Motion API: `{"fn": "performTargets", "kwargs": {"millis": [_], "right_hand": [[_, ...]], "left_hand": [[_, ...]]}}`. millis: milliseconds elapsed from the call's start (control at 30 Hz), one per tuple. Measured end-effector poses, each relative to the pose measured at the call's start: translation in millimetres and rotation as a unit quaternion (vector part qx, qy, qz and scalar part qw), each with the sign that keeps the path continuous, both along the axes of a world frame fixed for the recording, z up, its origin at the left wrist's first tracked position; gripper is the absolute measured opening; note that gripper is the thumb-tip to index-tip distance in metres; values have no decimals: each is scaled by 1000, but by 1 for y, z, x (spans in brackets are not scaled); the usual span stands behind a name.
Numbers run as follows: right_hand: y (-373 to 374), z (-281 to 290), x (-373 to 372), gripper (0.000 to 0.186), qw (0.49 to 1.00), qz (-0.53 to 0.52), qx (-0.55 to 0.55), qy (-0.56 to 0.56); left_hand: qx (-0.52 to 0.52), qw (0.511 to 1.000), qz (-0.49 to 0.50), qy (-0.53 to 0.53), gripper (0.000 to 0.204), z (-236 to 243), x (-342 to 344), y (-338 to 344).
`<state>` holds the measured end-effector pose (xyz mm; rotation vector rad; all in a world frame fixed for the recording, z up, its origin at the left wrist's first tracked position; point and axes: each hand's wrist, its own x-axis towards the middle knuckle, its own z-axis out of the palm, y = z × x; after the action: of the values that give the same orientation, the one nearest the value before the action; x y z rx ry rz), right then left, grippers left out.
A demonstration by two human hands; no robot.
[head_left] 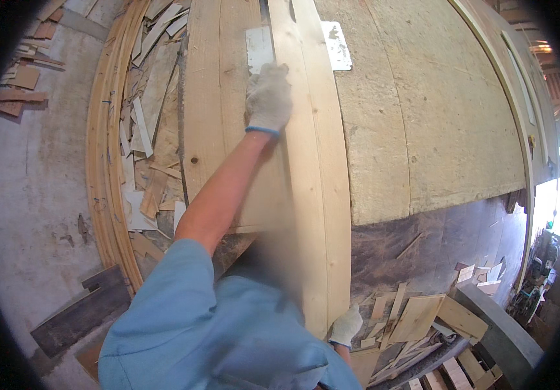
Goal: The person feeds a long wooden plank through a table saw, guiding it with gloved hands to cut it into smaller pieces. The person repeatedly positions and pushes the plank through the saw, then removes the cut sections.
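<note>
A long pale wooden board (335, 227) stretches away from my body along the work table (436, 117), with a line running down its length. My left hand (269, 101), in a whitish knitted glove with a blue cuff, reaches far forward and is closed at the board's left edge; its fingertips are partly hidden. Low in the picture, my right hand (347, 324), gloved the same way, grips the near end of the board at its right edge. White plates (337, 45) show on both sides of the board near its far part.
Wide planks (205, 130) lie left of the board. Further left are wood offcuts (143, 130) and a bundle of long thin strips (101, 169). More scrap pieces (416, 318) lie at lower right beside a grey beam (501, 328). Machinery (536, 273) stands at the right rim.
</note>
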<state>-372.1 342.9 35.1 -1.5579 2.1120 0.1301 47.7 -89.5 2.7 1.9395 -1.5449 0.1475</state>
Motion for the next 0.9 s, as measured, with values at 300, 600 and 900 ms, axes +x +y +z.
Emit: {"fn": "performTargets", "kwargs": {"millis": [300,600,900], "right_hand": [[-23,-13,13,7,994,3,70,88],[-44,-23,24,7,993,41,30,103],[-80,-3,50,36,1000,-24,15,1]], "left_hand": [[0,1000,-8,10,35,-3,4,-2],[-24,999,-24,24,33,-5,5,-3],[-34,999,-19,18,32,0,3,-2]]}}
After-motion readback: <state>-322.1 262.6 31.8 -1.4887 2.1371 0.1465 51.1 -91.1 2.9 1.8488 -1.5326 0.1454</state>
